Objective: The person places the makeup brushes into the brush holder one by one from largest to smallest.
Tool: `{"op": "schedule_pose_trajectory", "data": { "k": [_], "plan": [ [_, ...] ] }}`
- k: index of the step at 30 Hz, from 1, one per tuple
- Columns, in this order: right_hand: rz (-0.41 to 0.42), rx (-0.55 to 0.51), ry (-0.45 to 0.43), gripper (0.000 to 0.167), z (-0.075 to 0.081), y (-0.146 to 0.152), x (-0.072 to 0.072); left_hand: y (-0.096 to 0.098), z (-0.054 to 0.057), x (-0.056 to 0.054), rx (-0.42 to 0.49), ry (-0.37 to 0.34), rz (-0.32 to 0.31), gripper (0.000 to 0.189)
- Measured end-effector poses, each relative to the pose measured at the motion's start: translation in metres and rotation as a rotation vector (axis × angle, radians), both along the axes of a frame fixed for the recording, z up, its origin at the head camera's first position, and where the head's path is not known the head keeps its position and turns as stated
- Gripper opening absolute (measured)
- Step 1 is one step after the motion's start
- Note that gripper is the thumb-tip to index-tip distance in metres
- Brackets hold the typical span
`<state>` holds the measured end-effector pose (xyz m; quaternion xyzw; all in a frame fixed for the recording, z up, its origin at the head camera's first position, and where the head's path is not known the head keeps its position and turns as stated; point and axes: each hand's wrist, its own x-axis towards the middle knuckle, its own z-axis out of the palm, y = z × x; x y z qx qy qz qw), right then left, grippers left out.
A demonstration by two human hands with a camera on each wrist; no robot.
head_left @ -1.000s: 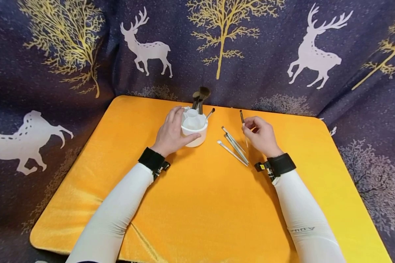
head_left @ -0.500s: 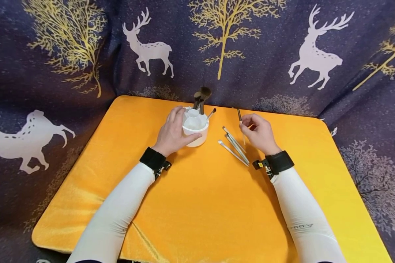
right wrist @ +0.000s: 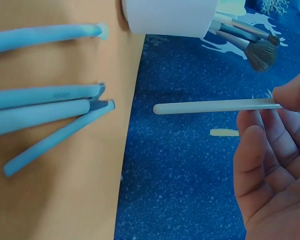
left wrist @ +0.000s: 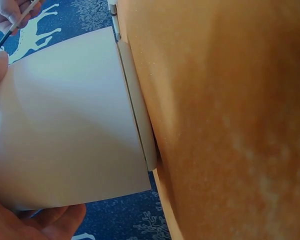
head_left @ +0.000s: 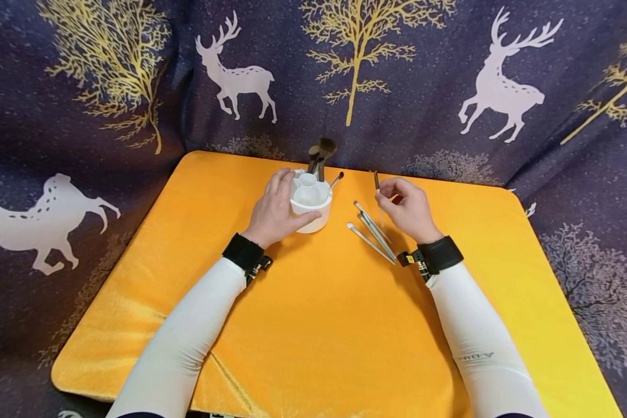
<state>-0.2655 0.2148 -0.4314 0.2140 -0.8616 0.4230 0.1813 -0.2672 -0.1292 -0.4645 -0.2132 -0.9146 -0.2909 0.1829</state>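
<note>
Brush (head_left: 377, 181) pinched between thumb and fingertips, a person's right hand (head_left: 409, 208) holds it nearly upright above an orange-covered table (head_left: 313, 325), toward the far edge, dark end up and pale handle down. From the right wrist, the handle's rounded tip shows free of the cloth. The left hand (head_left: 276, 210) grips a round white holder (head_left: 320, 218) by its left side, thumb across the front, as the holder stands near the table's far edge. Dark-bristled brushes (head_left: 327, 148) rise from the back of the holder, and a smaller brush (head_left: 337, 180) leans out over its right rim. Four loose brushes (head_left: 372, 244) lie between the holder and the right hand, three bunched together and one just beside them. Beyond the far edge hangs a dark curtain (head_left: 423, 116) printed with white deer and gold trees.
</note>
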Motion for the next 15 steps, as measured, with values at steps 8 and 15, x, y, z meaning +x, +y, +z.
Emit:
{"op": "schedule_pose_trajectory", "data": {
  "k": [8, 15],
  "plan": [
    [0.02, -0.02, -0.01, 0.015, 0.005, -0.011, -0.002, 0.0, 0.0, 0.001, -0.004, -0.005, 0.003, 0.116],
    [0.032, -0.027, 0.016, 0.014, 0.008, -0.021, -0.005, -0.001, 0.0, 0.0, -0.01, -0.01, 0.012, 0.116]
  ]
}}
